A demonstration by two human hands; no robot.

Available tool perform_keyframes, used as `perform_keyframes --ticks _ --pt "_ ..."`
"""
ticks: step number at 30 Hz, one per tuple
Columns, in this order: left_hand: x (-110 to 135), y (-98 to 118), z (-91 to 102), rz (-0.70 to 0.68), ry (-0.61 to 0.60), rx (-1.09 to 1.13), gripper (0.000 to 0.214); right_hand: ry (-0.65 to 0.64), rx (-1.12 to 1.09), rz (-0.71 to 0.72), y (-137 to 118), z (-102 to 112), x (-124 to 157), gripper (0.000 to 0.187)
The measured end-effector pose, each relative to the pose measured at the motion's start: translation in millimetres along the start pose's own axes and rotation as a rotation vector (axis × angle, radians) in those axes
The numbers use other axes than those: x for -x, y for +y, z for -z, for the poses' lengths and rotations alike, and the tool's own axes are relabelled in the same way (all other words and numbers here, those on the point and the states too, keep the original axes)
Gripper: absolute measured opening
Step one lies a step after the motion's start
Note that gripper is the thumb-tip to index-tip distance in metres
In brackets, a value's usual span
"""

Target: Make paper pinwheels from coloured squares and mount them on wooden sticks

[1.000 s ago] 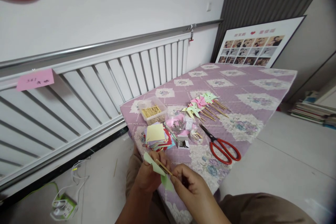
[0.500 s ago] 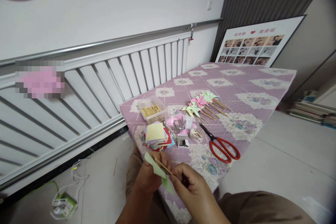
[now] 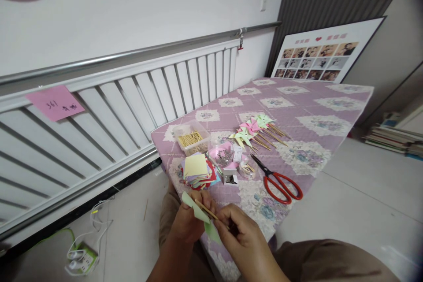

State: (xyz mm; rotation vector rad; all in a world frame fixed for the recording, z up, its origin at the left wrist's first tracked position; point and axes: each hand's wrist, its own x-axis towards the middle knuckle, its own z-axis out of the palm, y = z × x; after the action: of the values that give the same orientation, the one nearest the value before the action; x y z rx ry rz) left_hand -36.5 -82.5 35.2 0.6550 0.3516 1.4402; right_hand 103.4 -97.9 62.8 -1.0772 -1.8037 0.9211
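At the near edge of the table, my left hand (image 3: 191,218) is closed on a piece of light green paper (image 3: 197,209), part of which hangs below the fingers. My right hand (image 3: 239,229) pinches a thin wooden stick (image 3: 205,208), which runs across the paper toward the left fingers. Whether the stick is fixed to the paper is hidden by the fingers. Just beyond lies a stack of coloured paper squares (image 3: 195,165), a yellow one on top. Several finished paper pinwheels (image 3: 251,126) on sticks lie farther back.
A clear box of wooden sticks (image 3: 191,139), a pink dish of pins (image 3: 224,156), a small open box (image 3: 230,178) and a round tub (image 3: 247,169) stand on the purple floral cloth (image 3: 244,105). Red-handled scissors (image 3: 280,185) lie right. A radiator (image 3: 132,105) runs along the wall.
Both hands keep nearly the same pose on the green paper and stick. No clear movement of the table items is visible.
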Motion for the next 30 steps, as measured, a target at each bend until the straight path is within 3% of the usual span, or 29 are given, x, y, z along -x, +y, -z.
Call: perform_keyframes --ticks 14,20,25,30 --pt "3 6 -19.3 -0.088 0.068 -0.105 0.033 0.002 0.019 0.112 -7 6 2 0.016" --pt "4 4 -31.5 -0.079 0.279 -0.128 0.027 0.005 -0.021 0.084 -5 10 -1 0.015" --pt "3 -5 -35.4 -0.063 0.518 -0.172 0.028 0.016 -0.102 -0.025 1 9 0 0.016" --pt "-3 -10 -36.7 -0.046 0.507 -0.195 0.020 0.007 -0.331 -0.269 10 1 0 0.025"
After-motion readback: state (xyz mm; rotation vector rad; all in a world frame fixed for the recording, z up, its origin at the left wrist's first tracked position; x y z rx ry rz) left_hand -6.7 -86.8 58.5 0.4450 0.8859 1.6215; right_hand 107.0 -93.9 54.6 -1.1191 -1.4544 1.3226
